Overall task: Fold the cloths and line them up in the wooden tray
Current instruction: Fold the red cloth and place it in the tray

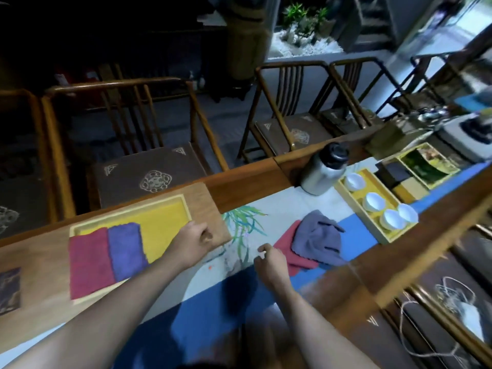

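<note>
Two folded cloths in the wooden tray; two more lie unfolded on the counter.

My left hand rests over the right edge of the wooden tray, its fingers curled in and holding nothing. My right hand hovers above the painted runner on the counter, fingers loosely curled and empty, just beside the unfolded cloths. In the tray, a folded red cloth lies at the left end, with a folded purple cloth touching its right side; the tray's yellow floor shows to their right. On the runner, a crumpled grey cloth lies on top of a flat red cloth. Beyond them stand a steel flask and a yellow tray holding four white cups.
</note>
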